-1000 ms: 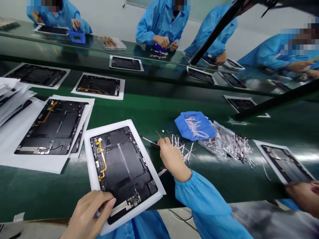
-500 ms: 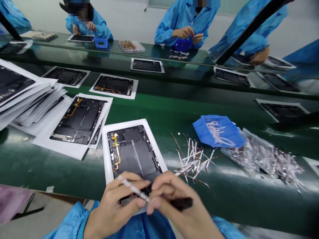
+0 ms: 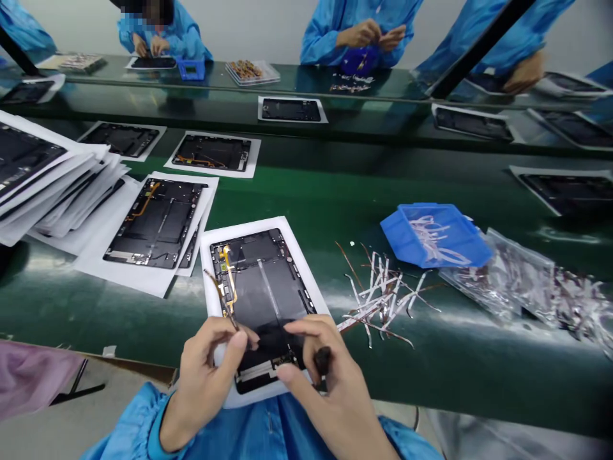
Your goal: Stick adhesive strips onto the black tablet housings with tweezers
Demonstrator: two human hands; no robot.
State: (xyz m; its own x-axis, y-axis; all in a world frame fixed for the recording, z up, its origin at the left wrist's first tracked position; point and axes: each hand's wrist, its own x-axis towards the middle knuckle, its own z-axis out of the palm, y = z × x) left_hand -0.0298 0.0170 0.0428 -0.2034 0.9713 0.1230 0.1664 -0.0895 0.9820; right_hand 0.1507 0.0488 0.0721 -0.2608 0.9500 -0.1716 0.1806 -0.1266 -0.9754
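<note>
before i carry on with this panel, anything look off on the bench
The loose strips lie scattered on the green bench outside the blue tray, which seems tilted against a foil bag. A thin brown strip also juts past the left edge of the tablet back panel.

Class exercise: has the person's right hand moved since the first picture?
Yes: the right hand has left the cut strips, moving leftward, now over the tablet panel's lower edge.

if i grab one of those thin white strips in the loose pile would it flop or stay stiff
The thin white strips will probably flop: many lie bent and curled rather than straight. They are likely very light for their length. They cross one another on the green bench, so lifting one may drag its neighbours.
</note>
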